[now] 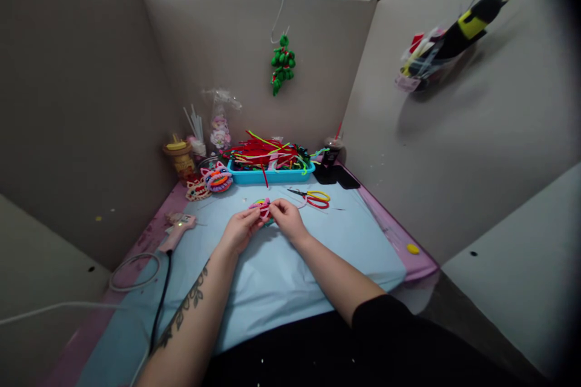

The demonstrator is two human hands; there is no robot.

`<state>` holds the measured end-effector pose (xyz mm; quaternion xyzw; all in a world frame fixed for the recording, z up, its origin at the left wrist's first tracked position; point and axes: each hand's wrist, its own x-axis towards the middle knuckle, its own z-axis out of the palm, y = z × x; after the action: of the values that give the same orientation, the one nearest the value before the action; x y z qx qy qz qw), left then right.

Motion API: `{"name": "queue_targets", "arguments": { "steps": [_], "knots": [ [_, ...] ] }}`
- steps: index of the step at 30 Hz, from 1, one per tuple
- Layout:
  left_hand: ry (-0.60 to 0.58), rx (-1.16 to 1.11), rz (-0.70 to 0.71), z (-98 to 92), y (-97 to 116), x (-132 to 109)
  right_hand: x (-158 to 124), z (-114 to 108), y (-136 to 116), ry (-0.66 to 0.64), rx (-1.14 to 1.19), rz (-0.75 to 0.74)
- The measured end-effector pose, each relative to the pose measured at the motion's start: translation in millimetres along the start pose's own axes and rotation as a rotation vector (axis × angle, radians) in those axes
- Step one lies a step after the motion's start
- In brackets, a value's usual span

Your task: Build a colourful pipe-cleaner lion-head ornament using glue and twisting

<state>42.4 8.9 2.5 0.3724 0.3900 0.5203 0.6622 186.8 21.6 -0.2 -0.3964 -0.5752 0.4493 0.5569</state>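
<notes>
My left hand (242,228) and my right hand (287,217) meet over the middle of the blue-covered table (345,254). Between their fingertips is a small pink and red piece (264,210) with some green and yellow on it. Both hands pinch it, the left from the left side and the right from the right side. Part of the piece is hidden behind the fingers. Scissors (318,199) with yellow and red handles lie just beyond my right hand.
A blue tray (272,177) of colourful fuzzy stems stands at the back. Two finished faces (218,178) and a cup (180,160) are on its left. A pink glue gun (179,233) with cables lies left. Dark flat objects (336,175) lie right; grey panels surround the table.
</notes>
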Motion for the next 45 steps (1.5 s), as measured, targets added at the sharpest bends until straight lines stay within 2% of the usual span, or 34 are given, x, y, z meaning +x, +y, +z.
{"name": "queue_targets", "arguments": {
  "steps": [7,13,22,29,34,39,42,45],
  "knots": [
    [-0.011,0.151,0.157,2.6,2.6,-5.4,4.6,-3.0,10.5,0.103,-0.013,0.019],
    [-0.001,0.303,0.217,1.2,1.0,-2.6,3.0,-2.2,6.9,0.083,0.002,0.021],
    [0.046,0.347,0.238,1.3,2.0,-1.8,1.5,-1.5,5.8,0.045,0.028,-0.001],
    [-0.059,0.373,0.249,7.7,5.5,-8.0,4.2,-5.2,6.9,0.012,0.007,0.022],
    [-0.097,0.374,0.345,9.6,4.1,-10.3,6.2,-7.0,7.3,-0.026,0.052,0.037],
    [-0.17,0.505,0.385,9.7,5.7,-12.5,7.6,-8.6,7.5,-0.061,0.095,0.034],
    [-0.138,0.552,0.41,9.0,6.8,-12.5,8.6,-8.2,8.4,-0.068,0.124,0.049],
    [-0.009,0.51,0.458,6.3,6.0,-9.6,9.3,-6.2,9.4,-0.039,0.207,0.094]
  ]
}}
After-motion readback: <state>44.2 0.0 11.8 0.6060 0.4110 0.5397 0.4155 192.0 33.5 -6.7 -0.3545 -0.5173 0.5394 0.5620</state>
